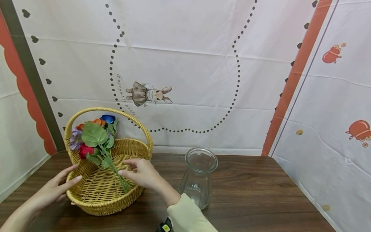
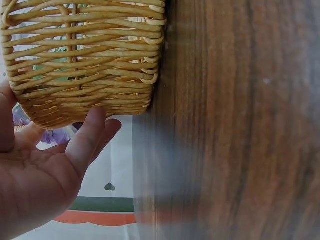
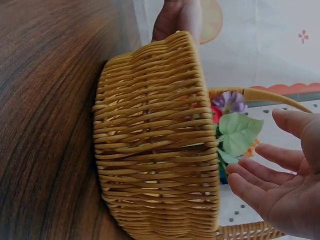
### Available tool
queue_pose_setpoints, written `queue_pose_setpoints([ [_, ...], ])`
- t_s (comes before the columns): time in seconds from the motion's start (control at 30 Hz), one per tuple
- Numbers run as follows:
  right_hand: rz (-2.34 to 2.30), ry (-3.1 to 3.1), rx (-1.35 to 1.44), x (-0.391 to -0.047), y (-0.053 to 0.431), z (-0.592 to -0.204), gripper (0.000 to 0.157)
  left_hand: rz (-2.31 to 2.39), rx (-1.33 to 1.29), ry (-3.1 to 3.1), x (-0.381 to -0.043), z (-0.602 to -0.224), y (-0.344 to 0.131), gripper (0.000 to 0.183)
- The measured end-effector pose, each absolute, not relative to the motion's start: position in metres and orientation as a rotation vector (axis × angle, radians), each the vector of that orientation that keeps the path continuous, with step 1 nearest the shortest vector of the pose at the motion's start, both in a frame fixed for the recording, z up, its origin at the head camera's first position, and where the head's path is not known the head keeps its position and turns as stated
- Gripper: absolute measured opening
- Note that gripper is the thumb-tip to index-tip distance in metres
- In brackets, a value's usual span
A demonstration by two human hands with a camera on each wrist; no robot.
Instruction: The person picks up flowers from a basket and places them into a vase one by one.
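Note:
A yellow wicker basket [image 1: 105,211] with a tall hoop handle stands on the table. Inside leans a bunch of artificial flowers [image 1: 94,134] in red, purple, orange and blue, its green stems slanting toward the basket's near right. At the left side my left hand [image 1: 53,190] holds the rim, thumb over the edge and fingertips against the outer wicker wall [image 2: 90,65]. My right hand [image 1: 145,174] hovers above the basket's right part, its thumb close to the stems. In the right wrist view, the fingers of the right hand [image 3: 295,175] are spread, with nothing held.
A clear glass vase [image 1: 200,183] stands upright right of the basket, partly behind the right forearm. The dark wooden table [image 1: 255,190] stretches to the right. Behind it hangs a white printed cloth [image 1: 185,77] with a rabbit figure.

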State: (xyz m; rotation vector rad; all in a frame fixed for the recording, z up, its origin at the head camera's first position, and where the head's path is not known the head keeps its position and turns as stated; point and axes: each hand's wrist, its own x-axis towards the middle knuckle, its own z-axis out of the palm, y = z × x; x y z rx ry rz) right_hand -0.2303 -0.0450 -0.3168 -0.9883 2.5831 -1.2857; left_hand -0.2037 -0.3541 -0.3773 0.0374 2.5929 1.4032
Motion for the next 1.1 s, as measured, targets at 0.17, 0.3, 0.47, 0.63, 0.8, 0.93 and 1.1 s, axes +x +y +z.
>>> queue_pose_setpoints([
  [0.17, -1.241, 2.628, -0.934, -0.234, -0.052, -0.321, 0.039, 1.4, 0.035, 2.616, -0.206, -0.377, -0.354, 0.073],
  [0.3, -1.175, 2.668, -0.913, -0.239, -0.059, -0.324, 0.04, 1.426, 0.044, 2.622, -0.207, -0.377, -0.353, 0.073],
  [0.47, -1.102, 2.695, -0.879, -0.246, -0.068, -0.325, 0.043, 1.437, 0.038, 2.628, -0.209, -0.378, -0.353, 0.074],
  [0.63, -1.048, 2.69, -0.808, -0.251, -0.078, -0.326, 0.045, 1.466, 0.041, 2.606, -0.21, -0.379, -0.353, 0.075],
  [0.8, -1.007, 2.71, -0.751, -0.256, -0.085, -0.328, 0.044, 1.529, 0.05, 2.57, -0.211, -0.381, -0.353, 0.075],
  [0.93, -0.98, 2.723, -0.714, -0.26, -0.09, -0.332, 0.044, 1.535, 0.046, 2.562, -0.211, -0.381, -0.353, 0.075],
  [1.1, -0.917, 2.757, -0.671, -0.266, -0.097, -0.336, 0.042, 1.468, 0.036, 2.598, -0.21, -0.38, -0.355, 0.075],
])
